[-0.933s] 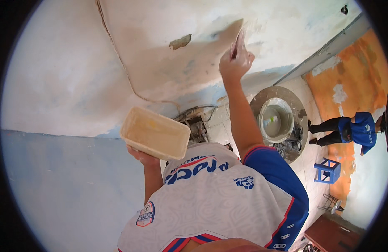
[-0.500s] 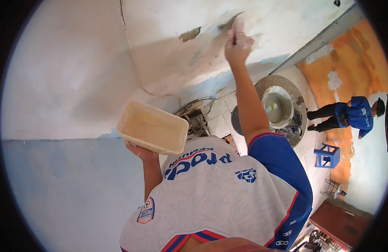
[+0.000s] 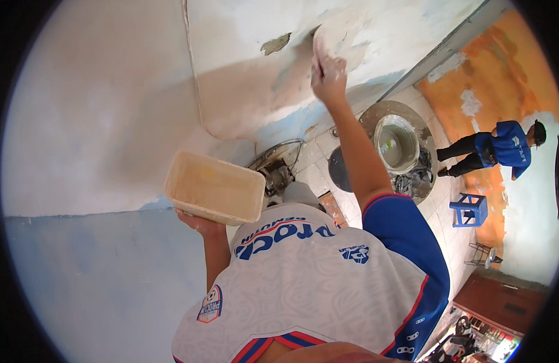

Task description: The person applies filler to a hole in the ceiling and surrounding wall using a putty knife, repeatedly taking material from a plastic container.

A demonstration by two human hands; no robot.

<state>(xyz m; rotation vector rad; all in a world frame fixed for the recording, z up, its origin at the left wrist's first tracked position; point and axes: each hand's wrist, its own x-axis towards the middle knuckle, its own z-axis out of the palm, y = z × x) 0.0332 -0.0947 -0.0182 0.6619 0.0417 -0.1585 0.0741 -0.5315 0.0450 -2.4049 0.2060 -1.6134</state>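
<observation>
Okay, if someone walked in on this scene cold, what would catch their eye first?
First the raised right hand, pressing a tool against the patchy wall near a bare chipped spot. Next the cream rectangular tub balanced on the left hand, then the bucket on the floor far below.

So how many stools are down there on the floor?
1 for sure: a small blue stool on the tiled floor beside the crouching person in blue. A thin-legged thing just below it might be another; too small to tell.
</observation>
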